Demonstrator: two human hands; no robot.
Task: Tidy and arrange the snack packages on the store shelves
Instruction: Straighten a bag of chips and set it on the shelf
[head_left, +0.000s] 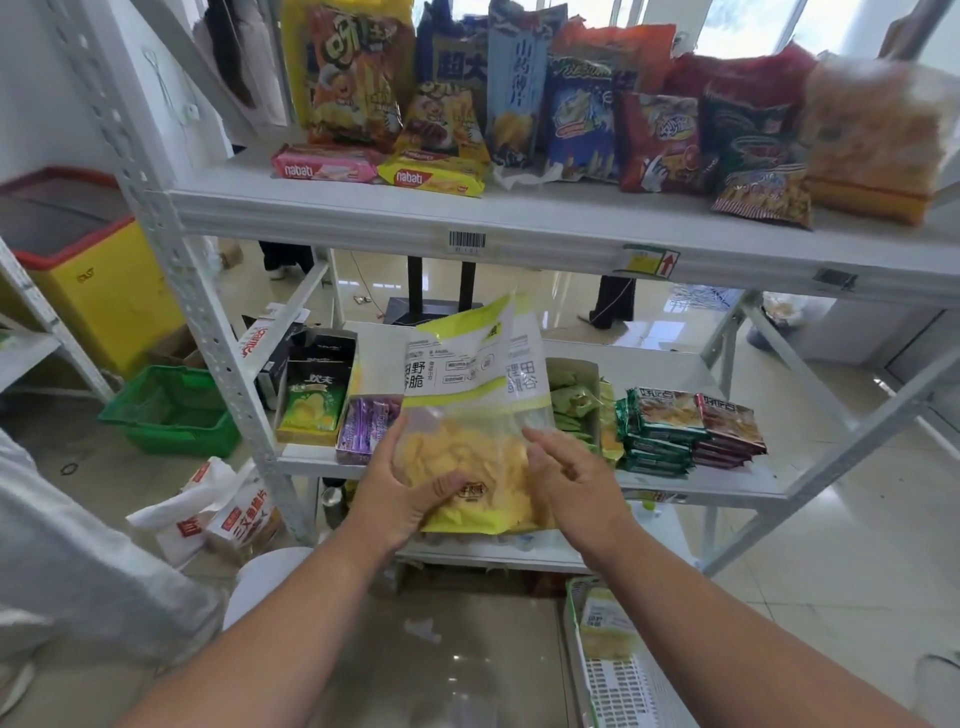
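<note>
I hold a clear yellow-green bag of chips (475, 415) upright in front of the middle shelf (675, 483). My left hand (402, 488) grips its lower left corner, thumb across the front. My right hand (566, 475) rests against the bag's right side with fingers mostly straight. The upper shelf (519, 223) carries a row of standing snack bags (576, 114) and two flat nabati wafer packs (374, 169). On the middle shelf are open boxes of green snacks (311, 400), purple bars (366, 423) and stacked green and red packets (691, 426).
A green basket (171, 415) and a yellow freezer (98, 270) stand on the floor at left. White snack bags (223, 514) lie by the shelf post. A white basket (618, 670) with another chip bag sits at lower right. A person's white sleeve (62, 545) is at left.
</note>
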